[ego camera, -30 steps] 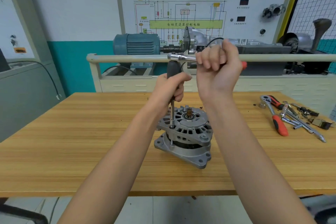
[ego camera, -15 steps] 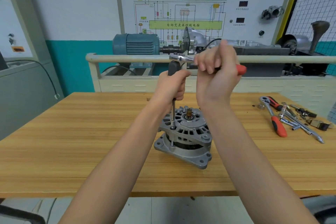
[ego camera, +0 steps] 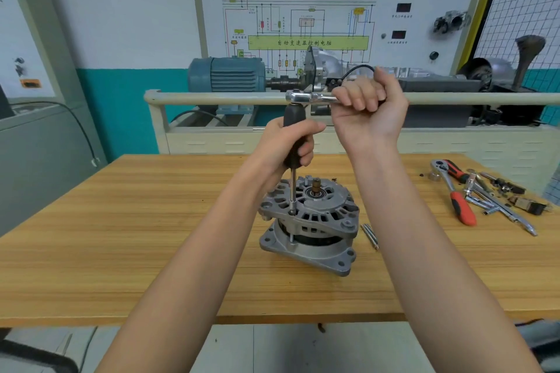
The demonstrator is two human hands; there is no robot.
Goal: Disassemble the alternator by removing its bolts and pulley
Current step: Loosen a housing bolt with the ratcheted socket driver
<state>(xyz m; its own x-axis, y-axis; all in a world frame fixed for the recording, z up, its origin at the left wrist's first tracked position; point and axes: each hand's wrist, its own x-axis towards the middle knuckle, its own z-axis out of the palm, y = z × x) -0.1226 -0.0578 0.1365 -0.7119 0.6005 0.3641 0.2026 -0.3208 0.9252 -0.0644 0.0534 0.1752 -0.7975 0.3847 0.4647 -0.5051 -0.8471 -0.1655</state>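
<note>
The alternator (ego camera: 309, 221) stands near the middle of the wooden table (ego camera: 121, 251), resting on its wide flanged base with the shaft end (ego camera: 316, 184) pointing up; a long driver (ego camera: 293, 157) stands upright on it, its thin metal shank reaching down to a bolt head at the left rim of the upper housing; the left hand (ego camera: 288, 145) is wrapped around the driver's black handle, thumb across the front and fingers curled behind; a chrome ratchet wrench (ego camera: 309, 97) sits on top of that handle, its head over the driver and its bar running out to the right; the right hand (ego camera: 368, 112) is clenched in a fist around the ratchet's bar, just beside and slightly above the left hand, the two close but not touching; both forearms reach in from the bottom edge of the view; just right of the alternator's base lie two long thin bolts (ego camera: 370, 235) side by side on the table; farther right, near the table's edge, lies a second ratchet (ego camera: 453, 194) with a red and black grip among a loose cluster of metal tools and small parts (ego camera: 497, 200); behind the table runs a pale rail (ego camera: 212, 97), with a blue-grey electric motor (ego camera: 227, 74) and a wiring diagram board (ego camera: 303, 24) beyond it.
</note>
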